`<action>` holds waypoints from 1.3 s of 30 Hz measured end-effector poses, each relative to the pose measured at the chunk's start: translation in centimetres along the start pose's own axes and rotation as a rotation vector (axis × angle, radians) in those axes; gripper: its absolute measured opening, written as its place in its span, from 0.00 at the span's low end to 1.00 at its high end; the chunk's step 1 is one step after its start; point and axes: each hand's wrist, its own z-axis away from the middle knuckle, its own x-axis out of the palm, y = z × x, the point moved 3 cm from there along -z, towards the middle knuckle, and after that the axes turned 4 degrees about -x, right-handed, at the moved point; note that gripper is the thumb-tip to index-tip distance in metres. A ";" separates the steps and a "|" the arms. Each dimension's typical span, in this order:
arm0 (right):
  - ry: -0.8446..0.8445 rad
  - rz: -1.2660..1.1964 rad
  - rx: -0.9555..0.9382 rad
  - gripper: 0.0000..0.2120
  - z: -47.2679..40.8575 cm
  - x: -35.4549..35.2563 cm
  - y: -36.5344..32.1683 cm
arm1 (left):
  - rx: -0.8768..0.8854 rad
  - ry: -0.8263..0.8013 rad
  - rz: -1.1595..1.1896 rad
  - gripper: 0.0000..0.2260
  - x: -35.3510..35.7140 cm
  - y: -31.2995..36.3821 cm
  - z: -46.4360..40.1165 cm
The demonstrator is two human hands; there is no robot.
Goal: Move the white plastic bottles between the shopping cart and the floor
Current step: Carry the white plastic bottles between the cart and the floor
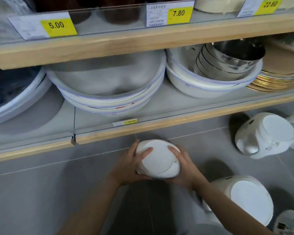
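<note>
Grey tiled floor (41, 192) under wooden store shelves (143, 41), white bottle (158, 158) held low between both hands.

Head view: left hand (129, 165) and right hand (183, 168) curled round opposite sides of the white bottle, flat white end facing up, just above the floor. Two more white bottles (265, 134) (249, 199) on the floor to the right. Stacked white basins (109, 92) on the lower shelf; yellow price tags (58, 26) above.

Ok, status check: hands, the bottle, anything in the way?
Left hand and right hand grip white bottle above floor tiles. Two more bottles lie right. Shelf edge close ahead.
</note>
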 end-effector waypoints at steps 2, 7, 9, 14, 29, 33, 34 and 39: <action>0.067 -0.053 -0.013 0.49 -0.2 0.1 0.0 | 0.019 0.002 0.009 0.42 -0.1 -0.2 -0.3; -0.009 -0.183 0.058 0.47 -1.5 -2.9 -2.1 | -0.087 -0.101 -0.004 0.43 -5.1 1.1 -0.9; -0.008 -0.201 0.071 0.48 -2.2 -5.6 -4.8 | -0.097 -0.097 0.010 0.44 -9.1 2.1 -0.8; -0.019 -0.208 0.105 0.48 -3.2 -13.9 -15.8 | -0.138 -0.079 0.044 0.42 -21.7 6.0 2.3; -0.359 -0.162 -0.079 0.47 -1.3 -33.1 -58.5 | -0.380 0.164 0.187 0.39 -59.5 18.0 26.8; -0.459 -0.121 -0.217 0.47 -0.3 -32.7 -64.9 | -0.443 0.281 0.203 0.39 -62.4 19.3 34.2; -0.498 -0.106 -0.247 0.47 -0.1 -32.1 -66.2 | -0.465 0.304 0.212 0.38 -62.4 19.4 35.9; -0.724 -0.136 -0.338 0.45 0.7 -26.9 -72.5 | -0.695 0.364 0.219 0.41 -61.6 19.1 44.8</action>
